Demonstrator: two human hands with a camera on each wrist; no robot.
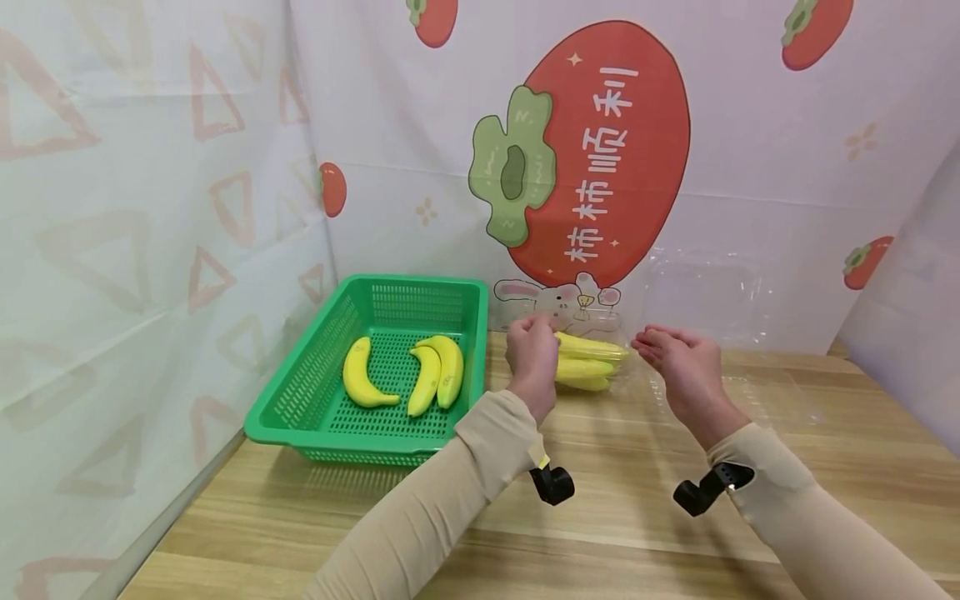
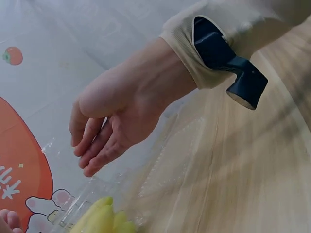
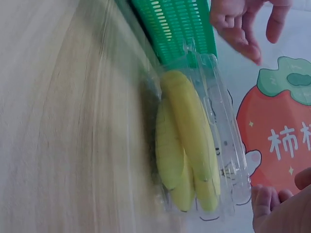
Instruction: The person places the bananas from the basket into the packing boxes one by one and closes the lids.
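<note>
Several yellow bananas [image 3: 187,136] lie side by side in a clear plastic box [image 3: 232,141] on the table. In the head view, my left hand [image 1: 534,358] is by the left side of this box, hiding part of it. The right wrist view shows the left hand's thumb apart from its bent fingers, with nothing between them. My right hand [image 1: 684,375] is just off the box's right end. Its loosely bent fingers [image 2: 99,153] hang above the box in the left wrist view and hold nothing.
To the left stands a green plastic basket [image 1: 367,443] with three bananas [image 1: 362,375] in it. Behind my right hand, another clear box [image 1: 780,400] is open, its lid [image 1: 705,292] raised toward the printed cloth. The wooden table [image 1: 600,533] runs to the cloth backdrop.
</note>
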